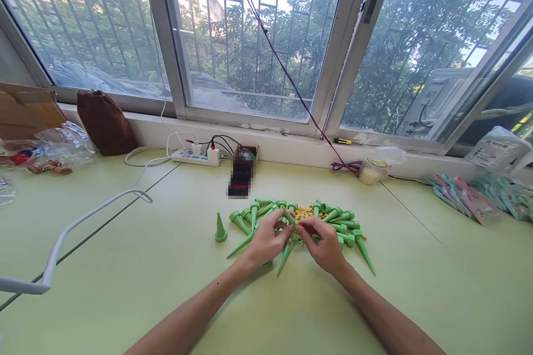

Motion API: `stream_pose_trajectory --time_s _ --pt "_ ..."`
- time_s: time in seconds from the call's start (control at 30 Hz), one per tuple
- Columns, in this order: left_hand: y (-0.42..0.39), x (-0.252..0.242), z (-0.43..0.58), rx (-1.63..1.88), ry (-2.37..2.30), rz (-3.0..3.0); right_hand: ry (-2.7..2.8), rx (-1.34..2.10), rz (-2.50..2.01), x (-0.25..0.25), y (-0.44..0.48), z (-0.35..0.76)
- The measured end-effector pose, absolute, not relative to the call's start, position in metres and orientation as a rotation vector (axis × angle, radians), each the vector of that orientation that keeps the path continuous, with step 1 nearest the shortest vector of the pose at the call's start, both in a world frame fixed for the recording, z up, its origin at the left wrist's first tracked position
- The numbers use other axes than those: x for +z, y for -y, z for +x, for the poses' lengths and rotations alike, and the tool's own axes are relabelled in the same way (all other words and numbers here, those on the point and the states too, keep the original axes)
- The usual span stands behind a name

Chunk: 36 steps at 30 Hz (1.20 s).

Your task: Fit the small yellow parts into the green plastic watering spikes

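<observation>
Pale green table (125, 266) by some windows (258, 39), I've got the left hand (266, 239) pinching a green spike (290, 217) mid-frame, right hand (323, 243) pinched close beside it, can't tell on what, yellow bits (305, 212) just behind

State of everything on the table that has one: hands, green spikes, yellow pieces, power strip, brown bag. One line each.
Left hand: closed on a green spike
Right hand: fingers bent in at that spike, grip unclear
Piled spikes: loose, lying at mixed angles
Lone spike: upright, tip up
Yellow pieces: loose, heaped
Power strip: plugs in, power unclear
Brown bag: standing, contents hidden
</observation>
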<state>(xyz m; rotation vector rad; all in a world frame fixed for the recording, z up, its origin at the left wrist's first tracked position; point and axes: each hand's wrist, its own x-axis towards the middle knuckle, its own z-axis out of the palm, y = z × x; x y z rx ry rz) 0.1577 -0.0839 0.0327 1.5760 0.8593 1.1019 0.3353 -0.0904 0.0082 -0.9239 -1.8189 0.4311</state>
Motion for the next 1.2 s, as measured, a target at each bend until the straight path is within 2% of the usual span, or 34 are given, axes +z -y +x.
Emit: stream_pose_trajectory --time_s 0.27,0.8,1.2 --pt "0.085 0.032 0.161 1.137 -0.799 1.481 1.858 0.347 -0.917 0.010 0.094 0.333" --pt "0.095 0.042 0.160 1.231 -0.993 1.635 1.719 0.367 -0.999 0.009 0.089 0.338" --pt "0.108 0.030 0.162 0.701 -1.031 2.233 1.656 0.286 -1.101 0.013 0.084 0.343"
